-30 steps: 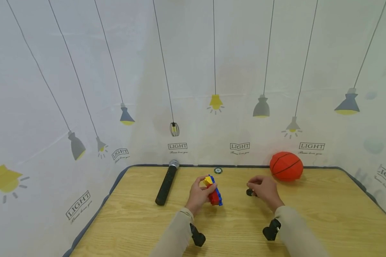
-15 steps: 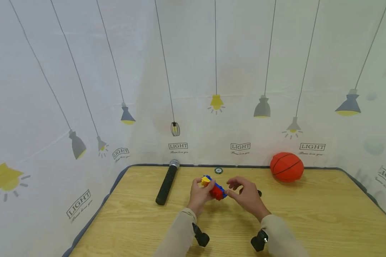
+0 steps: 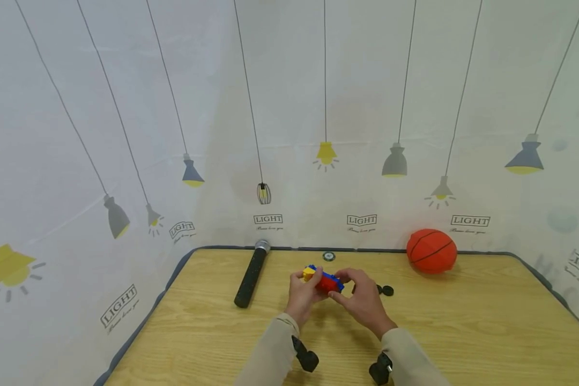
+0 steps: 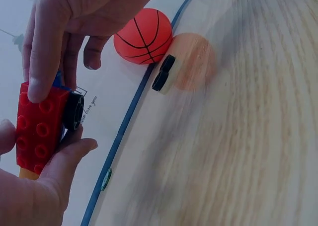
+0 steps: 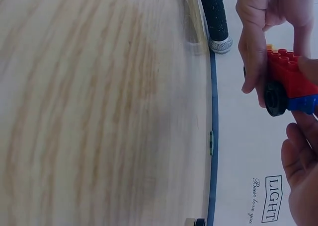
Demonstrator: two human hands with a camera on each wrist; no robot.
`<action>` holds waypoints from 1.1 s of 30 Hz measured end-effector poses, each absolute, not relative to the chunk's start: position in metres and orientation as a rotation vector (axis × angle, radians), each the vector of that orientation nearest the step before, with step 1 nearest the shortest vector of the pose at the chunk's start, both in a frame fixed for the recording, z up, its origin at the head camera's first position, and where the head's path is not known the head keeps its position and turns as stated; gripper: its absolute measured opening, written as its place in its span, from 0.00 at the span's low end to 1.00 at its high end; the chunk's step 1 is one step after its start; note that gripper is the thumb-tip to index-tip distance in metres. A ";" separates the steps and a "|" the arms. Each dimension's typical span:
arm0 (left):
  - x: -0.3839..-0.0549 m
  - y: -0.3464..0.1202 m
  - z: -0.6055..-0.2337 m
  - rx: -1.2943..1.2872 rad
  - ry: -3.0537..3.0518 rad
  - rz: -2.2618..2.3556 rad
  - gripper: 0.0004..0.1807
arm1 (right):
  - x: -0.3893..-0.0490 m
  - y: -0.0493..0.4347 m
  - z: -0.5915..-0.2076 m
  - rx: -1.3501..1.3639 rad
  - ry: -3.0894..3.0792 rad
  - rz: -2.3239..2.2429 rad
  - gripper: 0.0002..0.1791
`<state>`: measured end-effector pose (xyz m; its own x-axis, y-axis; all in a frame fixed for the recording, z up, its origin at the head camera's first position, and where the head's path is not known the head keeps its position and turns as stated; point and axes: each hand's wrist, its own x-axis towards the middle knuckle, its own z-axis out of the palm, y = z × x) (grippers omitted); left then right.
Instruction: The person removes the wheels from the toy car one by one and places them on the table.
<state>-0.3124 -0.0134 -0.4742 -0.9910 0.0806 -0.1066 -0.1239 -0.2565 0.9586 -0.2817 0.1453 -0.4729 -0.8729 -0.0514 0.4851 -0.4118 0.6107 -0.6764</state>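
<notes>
A toy brick car (image 3: 326, 282), with red, yellow and blue parts, is held up off the table between both hands. My left hand (image 3: 303, 296) grips its yellow end, thumb over the red block. At the blue and red end, my right hand (image 3: 365, 305) pinches the car between thumb and fingers. A black wheel (image 4: 74, 111) sits on the car's side in the left wrist view. The same view shows studs on the red block (image 4: 40, 129). In the right wrist view a wheel (image 5: 275, 98) stands beside the left fingertips. The car's far side is partly hidden by fingers.
Loose black wheels (image 3: 388, 290) lie on the wooden table (image 3: 463, 332) right of the right hand. A red ball (image 3: 431, 251) with black lines sits at the back right. A microphone (image 3: 252, 274) lies at left, and a round chip (image 3: 328, 256) near the back edge.
My right hand has moved left from the loose wheels to the car and now pinches its end. The left hand has turned the car so its right end points more rightward.
</notes>
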 end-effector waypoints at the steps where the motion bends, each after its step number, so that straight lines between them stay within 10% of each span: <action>1: -0.312 -0.014 -0.474 -0.035 1.841 2.375 0.37 | -0.282 0.145 -0.473 0.362 -2.413 1.163 0.21; 33: -0.304 -0.008 -0.453 1.183 3.207 0.957 0.35 | -0.293 0.188 -0.421 0.492 -2.647 1.355 0.16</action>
<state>-0.3035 -0.0082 -0.4527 -0.7049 0.4706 0.5307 0.6845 0.6474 0.3351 -0.2934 0.1880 -0.4211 -0.9389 -0.2283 0.2575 -0.3424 0.5447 -0.7655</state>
